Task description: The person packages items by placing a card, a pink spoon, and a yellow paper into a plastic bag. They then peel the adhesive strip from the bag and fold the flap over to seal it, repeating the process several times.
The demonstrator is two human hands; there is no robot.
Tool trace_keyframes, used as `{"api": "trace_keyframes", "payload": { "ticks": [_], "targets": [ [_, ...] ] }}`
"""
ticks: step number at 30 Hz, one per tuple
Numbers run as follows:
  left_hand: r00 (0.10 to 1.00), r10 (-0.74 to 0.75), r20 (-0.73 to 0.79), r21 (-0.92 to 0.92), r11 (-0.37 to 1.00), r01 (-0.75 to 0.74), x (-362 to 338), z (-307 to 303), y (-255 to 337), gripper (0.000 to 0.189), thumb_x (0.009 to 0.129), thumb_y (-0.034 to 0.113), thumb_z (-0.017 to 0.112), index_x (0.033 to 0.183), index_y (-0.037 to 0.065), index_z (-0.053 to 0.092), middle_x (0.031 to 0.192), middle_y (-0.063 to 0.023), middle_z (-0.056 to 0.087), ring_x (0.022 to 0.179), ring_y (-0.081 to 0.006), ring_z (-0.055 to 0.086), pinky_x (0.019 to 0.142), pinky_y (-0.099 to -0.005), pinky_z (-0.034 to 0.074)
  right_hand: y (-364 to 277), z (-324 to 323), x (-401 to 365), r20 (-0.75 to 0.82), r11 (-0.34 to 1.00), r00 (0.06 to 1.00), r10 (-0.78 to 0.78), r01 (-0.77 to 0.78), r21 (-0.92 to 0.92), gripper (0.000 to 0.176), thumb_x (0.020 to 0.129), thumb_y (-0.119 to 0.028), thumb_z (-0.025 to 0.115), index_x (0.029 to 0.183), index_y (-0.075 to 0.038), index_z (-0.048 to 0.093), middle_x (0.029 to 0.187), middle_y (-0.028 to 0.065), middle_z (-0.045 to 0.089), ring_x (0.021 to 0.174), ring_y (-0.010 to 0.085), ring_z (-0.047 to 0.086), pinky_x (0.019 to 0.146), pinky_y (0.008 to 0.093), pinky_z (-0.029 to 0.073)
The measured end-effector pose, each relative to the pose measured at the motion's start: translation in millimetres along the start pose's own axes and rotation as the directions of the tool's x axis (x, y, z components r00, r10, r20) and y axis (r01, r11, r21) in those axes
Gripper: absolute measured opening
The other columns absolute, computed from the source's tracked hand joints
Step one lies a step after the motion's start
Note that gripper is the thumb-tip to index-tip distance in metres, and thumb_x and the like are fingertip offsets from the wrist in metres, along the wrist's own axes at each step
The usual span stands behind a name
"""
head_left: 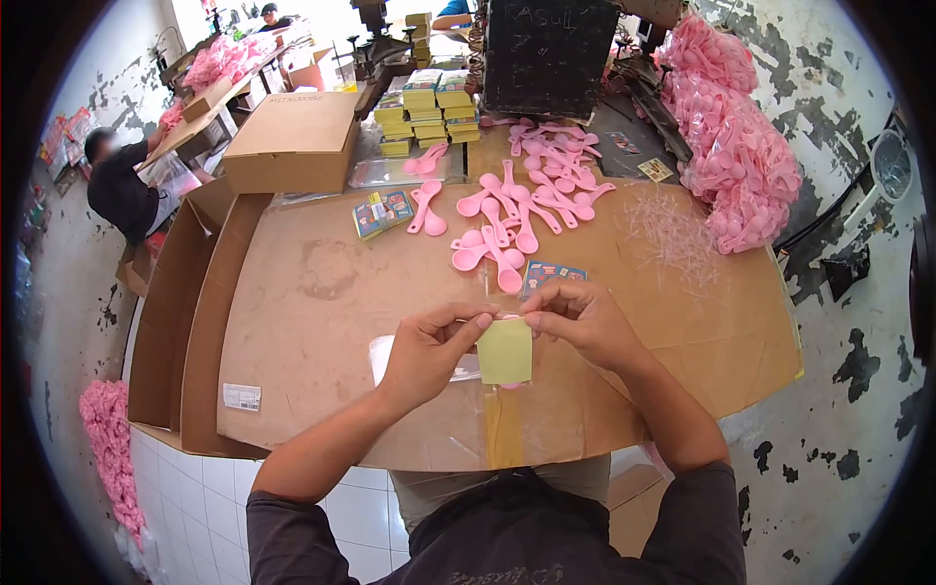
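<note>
Between both hands hangs a pale yellow-green card [505, 352], with bits of pink showing at its top and bottom edges. My left hand [436, 343] pinches its upper left corner with thumb and forefinger. At the upper right corner, the fingers of my right hand [577, 320] are closed in a pinch. What lies behind the card is mostly hidden. Just beyond my right hand is a blue printed card [552, 277]. Several pink spoons [509, 259] lie in a loose pile past the hands. Clear plastic bags [382, 357] sit partly under my left forearm.
A small stack of printed cards [381, 214] lies left of the spoons. Taller card stacks [429, 103] stand behind, beside a closed carton [292, 141]. Thin clear strips [673, 239] are scattered at right, near bagged pink spoons [731, 136]. A person [127, 185] sits at far left.
</note>
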State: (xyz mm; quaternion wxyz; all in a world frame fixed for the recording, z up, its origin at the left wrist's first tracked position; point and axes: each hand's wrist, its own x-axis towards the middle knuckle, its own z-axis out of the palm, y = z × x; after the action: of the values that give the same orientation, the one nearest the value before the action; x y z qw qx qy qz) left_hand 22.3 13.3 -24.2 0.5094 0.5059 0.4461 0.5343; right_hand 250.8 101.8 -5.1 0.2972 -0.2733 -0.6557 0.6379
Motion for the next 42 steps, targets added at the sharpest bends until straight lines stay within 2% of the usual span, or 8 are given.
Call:
{"api": "trace_keyframes", "payload": {
  "ticks": [4, 8, 17, 23, 25, 29, 31, 42],
  "targets": [
    [0.995, 0.097, -0.013, 0.156, 0.983, -0.094, 1.5, -6.0, -7.3, 0.023, 0.101, 0.01, 0.067, 0.121, -0.002, 0.072, 0.106, -0.0099, 0.077, 0.093, -0.014, 0.072, 0.081, -0.0291, 0.061, 8.7, -2.9, 2.0, -0.006, 0.998, 1.0, -0.027, 0.027, 0.056, 0.017, 0.095, -0.008, 0.074, 0.11, 0.001, 0.073, 0.099, 0.0027, 0.072, 0.091, 0.0087, 0.067, 0.084, 0.0258, 0.054],
    [0.973, 0.225, 0.056, 0.314, 0.921, -0.231, 3.2, -14.4, -4.5, 0.02, 0.096, 0.001, 0.069, 0.115, 0.0, 0.076, 0.106, -0.0091, 0.078, 0.093, -0.0127, 0.072, 0.08, -0.0276, 0.06, 9.1, -6.0, 1.4, 0.022, 0.996, 0.996, -0.081, 0.082, -0.037, 0.015, 0.095, -0.007, 0.073, 0.109, -0.001, 0.075, 0.1, 0.0022, 0.072, 0.092, 0.0086, 0.066, 0.081, 0.0247, 0.052],
    [0.899, 0.358, 0.253, 0.399, 0.808, -0.434, 11.0, -25.2, 2.3, 0.022, 0.091, -0.003, 0.072, 0.111, 0.001, 0.078, 0.103, -0.011, 0.079, 0.09, -0.0151, 0.074, 0.079, -0.0295, 0.059, 14.3, -23.0, 4.5, 0.141, 0.945, 0.966, -0.215, 0.242, -0.22, 0.018, 0.093, -0.004, 0.072, 0.11, -0.005, 0.078, 0.098, 0.0025, 0.069, 0.085, 0.0096, 0.06, 0.071, 0.0257, 0.046],
    [0.956, 0.197, 0.216, 0.19, 0.952, -0.239, 7.7, -28.7, 3.2, 0.02, 0.093, 0.001, 0.071, 0.112, 0.0, 0.077, 0.101, -0.0111, 0.078, 0.085, -0.0151, 0.071, 0.077, -0.0299, 0.06, 10.6, -20.8, 3.9, 0.14, 0.979, 0.975, -0.172, 0.186, -0.089, 0.016, 0.097, -0.01, 0.071, 0.109, -0.002, 0.077, 0.098, 0.0033, 0.069, 0.084, 0.0096, 0.061, 0.074, 0.0247, 0.048],
    [0.982, 0.104, 0.155, 0.233, 0.962, -0.139, 6.6, -24.0, 3.7, 0.019, 0.094, 0.004, 0.071, 0.112, 0.0, 0.077, 0.102, -0.0099, 0.077, 0.084, -0.0133, 0.07, 0.076, -0.0287, 0.06, 9.4, -17.7, 2.4, 0.122, 0.981, 0.985, -0.119, 0.136, -0.142, 0.015, 0.097, -0.009, 0.071, 0.108, 0.0, 0.076, 0.098, 0.0033, 0.069, 0.085, 0.0091, 0.061, 0.075, 0.0244, 0.049],
    [0.996, -0.048, 0.072, 0.233, 0.972, 0.03, 6.6, -18.7, 0.7, 0.019, 0.097, 0.01, 0.073, 0.112, 0.001, 0.078, 0.104, -0.0073, 0.077, 0.085, -0.0097, 0.07, 0.074, -0.0262, 0.06, 19.3, -17.1, 5.2, 0.104, 0.991, 0.988, -0.111, 0.118, -0.067, 0.014, 0.098, -0.006, 0.07, 0.109, 0.001, 0.073, 0.101, 0.0023, 0.069, 0.091, 0.0082, 0.063, 0.079, 0.0241, 0.051],
    [0.996, -0.065, 0.059, 0.21, 0.976, 0.051, 6.3, -16.6, 2.1, 0.02, 0.097, 0.012, 0.074, 0.113, 0.001, 0.077, 0.104, -0.007, 0.077, 0.085, -0.009, 0.07, 0.072, -0.0252, 0.06, 16.7, -15.7, 4.3, 0.078, 0.998, 0.996, -0.053, 0.056, -0.031, 0.014, 0.097, -0.004, 0.07, 0.111, 0.001, 0.071, 0.102, 0.0023, 0.07, 0.093, 0.0082, 0.064, 0.08, 0.0241, 0.052],
    [0.997, -0.063, 0.038, 0.156, 0.986, 0.056, 5.8, -15.0, 2.3, 0.023, 0.096, 0.009, 0.074, 0.116, -0.001, 0.074, 0.102, -0.0071, 0.077, 0.082, -0.0076, 0.071, 0.066, -0.0231, 0.059, 24.5, -15.7, 6.5, 0.082, 0.992, 0.994, -0.068, 0.076, -0.1, 0.014, 0.1, -0.003, 0.066, 0.113, 0.001, 0.068, 0.1, 0.0028, 0.069, 0.091, 0.0083, 0.065, 0.08, 0.0251, 0.053]
  ]
}}
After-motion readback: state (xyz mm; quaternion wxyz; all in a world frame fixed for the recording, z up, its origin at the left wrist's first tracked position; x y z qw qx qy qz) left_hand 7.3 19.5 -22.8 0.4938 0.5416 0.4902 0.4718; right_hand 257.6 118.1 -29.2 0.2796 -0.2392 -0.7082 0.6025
